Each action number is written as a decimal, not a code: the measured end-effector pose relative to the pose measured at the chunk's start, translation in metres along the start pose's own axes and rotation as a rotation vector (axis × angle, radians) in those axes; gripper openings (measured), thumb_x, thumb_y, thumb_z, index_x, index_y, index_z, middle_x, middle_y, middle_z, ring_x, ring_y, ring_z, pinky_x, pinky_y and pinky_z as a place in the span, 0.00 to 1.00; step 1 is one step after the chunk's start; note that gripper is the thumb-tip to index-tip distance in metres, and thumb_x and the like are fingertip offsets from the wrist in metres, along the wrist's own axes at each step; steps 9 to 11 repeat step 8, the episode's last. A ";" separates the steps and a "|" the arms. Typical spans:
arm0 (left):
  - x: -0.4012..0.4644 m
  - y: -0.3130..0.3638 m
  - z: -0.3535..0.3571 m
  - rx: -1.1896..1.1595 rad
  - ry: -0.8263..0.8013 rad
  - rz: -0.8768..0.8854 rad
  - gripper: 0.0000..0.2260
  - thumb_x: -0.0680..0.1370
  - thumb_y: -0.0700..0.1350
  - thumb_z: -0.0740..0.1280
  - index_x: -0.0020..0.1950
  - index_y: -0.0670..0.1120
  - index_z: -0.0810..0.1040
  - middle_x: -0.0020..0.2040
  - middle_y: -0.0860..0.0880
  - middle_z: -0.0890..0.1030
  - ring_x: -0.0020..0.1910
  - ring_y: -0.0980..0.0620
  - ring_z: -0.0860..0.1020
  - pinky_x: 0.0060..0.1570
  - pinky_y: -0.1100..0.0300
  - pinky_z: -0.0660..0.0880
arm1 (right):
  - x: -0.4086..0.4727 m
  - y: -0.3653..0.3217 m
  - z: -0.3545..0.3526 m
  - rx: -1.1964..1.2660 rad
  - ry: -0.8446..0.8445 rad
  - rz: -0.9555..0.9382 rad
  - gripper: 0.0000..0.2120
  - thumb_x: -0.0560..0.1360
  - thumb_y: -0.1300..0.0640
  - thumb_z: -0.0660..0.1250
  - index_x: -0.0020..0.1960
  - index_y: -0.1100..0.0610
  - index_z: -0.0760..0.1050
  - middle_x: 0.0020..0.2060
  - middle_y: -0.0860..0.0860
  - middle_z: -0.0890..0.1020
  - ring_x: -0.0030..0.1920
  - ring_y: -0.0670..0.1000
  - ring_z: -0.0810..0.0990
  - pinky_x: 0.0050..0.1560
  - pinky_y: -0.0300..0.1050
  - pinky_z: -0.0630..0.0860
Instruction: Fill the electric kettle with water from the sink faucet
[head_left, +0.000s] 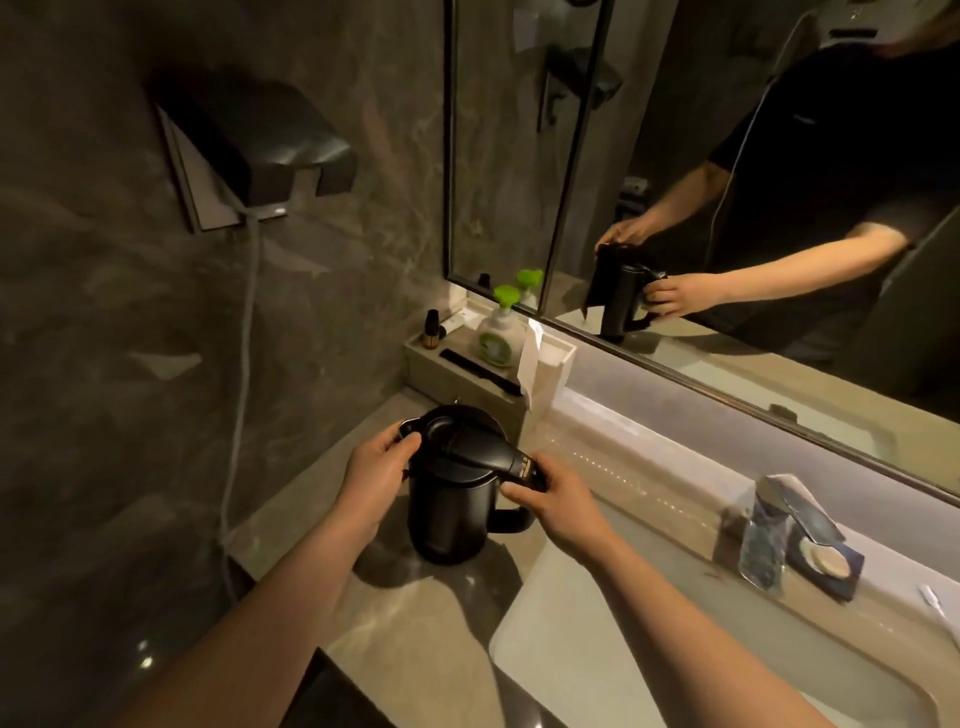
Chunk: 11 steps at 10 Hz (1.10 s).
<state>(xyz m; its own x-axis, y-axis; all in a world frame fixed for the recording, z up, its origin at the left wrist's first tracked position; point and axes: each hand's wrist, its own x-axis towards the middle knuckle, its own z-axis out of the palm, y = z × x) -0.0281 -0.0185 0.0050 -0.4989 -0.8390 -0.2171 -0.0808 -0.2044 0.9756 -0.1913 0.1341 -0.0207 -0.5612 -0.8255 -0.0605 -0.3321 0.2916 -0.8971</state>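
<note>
A dark marbled wall fills the left side, with a black hair-dryer holder fixed on it and a cord hanging down. To the right a wide mirror reflects the person in a dark short-sleeved top holding the kettle. Below it runs a pale stone counter with a white sink set into it — the faucet stands at the far edge of the basin, well apart from the kettle. A soap dish sits just beside the faucet. In the back corner a tray holds a soap bottle with a green pump, a comb and a small dark bottle.

The black kettle stands upright on the counter, left of the sink, lid shut. The left hand rests on the lid's spout side, fingers curled against it. The right hand is wrapped around the top of the handle — thumb on the lid button.
</note>
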 end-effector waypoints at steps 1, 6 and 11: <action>0.006 -0.005 -0.002 0.030 -0.019 -0.005 0.10 0.81 0.39 0.62 0.57 0.47 0.81 0.48 0.50 0.83 0.44 0.59 0.81 0.42 0.66 0.77 | 0.005 0.005 0.004 0.016 -0.010 0.010 0.11 0.74 0.57 0.74 0.45 0.43 0.74 0.36 0.42 0.78 0.37 0.38 0.76 0.39 0.33 0.71; 0.006 -0.028 -0.009 0.101 0.003 0.044 0.09 0.80 0.44 0.64 0.53 0.55 0.82 0.47 0.57 0.85 0.49 0.62 0.81 0.45 0.65 0.75 | 0.008 0.011 0.006 -0.053 -0.069 -0.012 0.12 0.74 0.52 0.72 0.46 0.36 0.73 0.38 0.29 0.79 0.40 0.33 0.77 0.38 0.26 0.70; -0.012 -0.034 -0.017 0.072 0.075 -0.041 0.13 0.82 0.48 0.60 0.65 0.50 0.76 0.57 0.53 0.80 0.56 0.53 0.78 0.53 0.58 0.73 | -0.006 -0.006 -0.029 0.014 0.128 0.028 0.20 0.75 0.50 0.71 0.66 0.50 0.74 0.54 0.47 0.80 0.54 0.48 0.79 0.55 0.45 0.77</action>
